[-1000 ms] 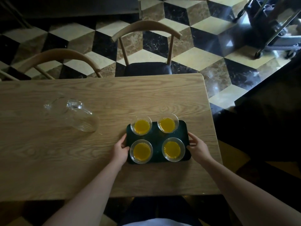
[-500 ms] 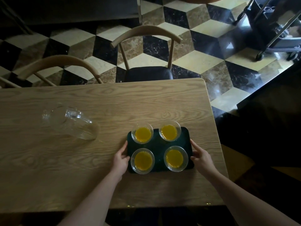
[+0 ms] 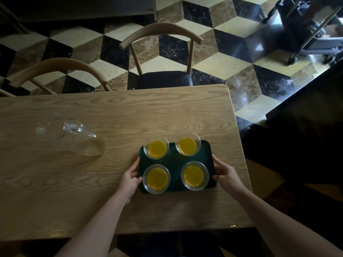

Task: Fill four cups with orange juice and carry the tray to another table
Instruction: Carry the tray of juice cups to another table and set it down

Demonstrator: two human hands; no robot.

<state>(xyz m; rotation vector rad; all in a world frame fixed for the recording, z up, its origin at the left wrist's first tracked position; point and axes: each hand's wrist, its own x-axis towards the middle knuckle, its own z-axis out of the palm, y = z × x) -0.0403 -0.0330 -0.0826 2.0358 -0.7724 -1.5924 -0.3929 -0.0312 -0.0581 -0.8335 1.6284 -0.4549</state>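
A dark green tray (image 3: 175, 160) lies on the wooden table (image 3: 111, 112) near its right end. On it stand several clear plastic cups filled with orange juice: far left (image 3: 156, 148), far right (image 3: 188, 146), near left (image 3: 156, 179), near right (image 3: 194, 175). My left hand (image 3: 130, 178) grips the tray's left edge, thumb on the rim. My right hand (image 3: 225, 173) grips the right edge the same way. The tray looks flat on the table.
An empty clear glass pitcher (image 3: 72, 137) stands left of the tray. Two wooden chairs (image 3: 161, 58) (image 3: 55, 71) sit at the table's far side. A wheeled metal cart (image 3: 313, 28) is at the top right on the chequered floor. Dark furniture lies to the right.
The view has shifted so the table and tray sit lower in frame. Both hands have closed more firmly on the tray's edges; the cups and pitcher keep their places.
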